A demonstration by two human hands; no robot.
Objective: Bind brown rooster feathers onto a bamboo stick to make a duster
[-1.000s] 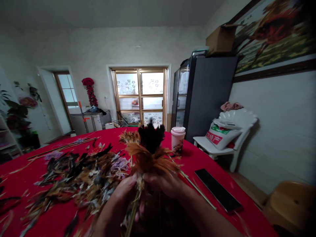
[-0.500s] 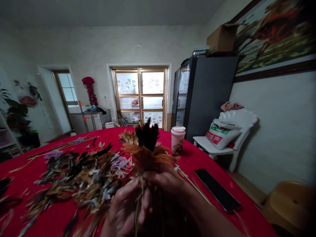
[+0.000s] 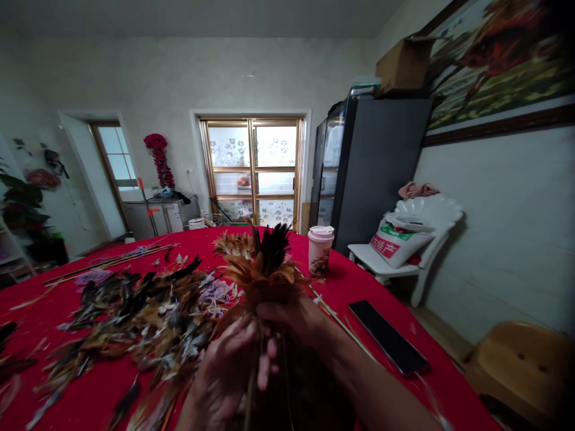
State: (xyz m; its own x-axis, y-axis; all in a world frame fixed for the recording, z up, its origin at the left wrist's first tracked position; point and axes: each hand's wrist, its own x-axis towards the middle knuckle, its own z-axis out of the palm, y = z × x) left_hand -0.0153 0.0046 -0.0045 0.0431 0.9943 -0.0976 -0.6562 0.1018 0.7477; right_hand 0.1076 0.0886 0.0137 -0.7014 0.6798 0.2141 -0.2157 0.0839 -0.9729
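right-hand fingers pinch the feather bundle at its base, with the left hand spread just beneath.

The left hand and the right hand are bare, and the skin stays uncovered along the right forearm, a long, tapering shape that runs off the lower edge of the view. The fingers look thick and rounded, though slight blur hides their nails and finer detail. Below the hands, a dark garment fills the bottom of the view, too shadowed to show its cut or any markings.
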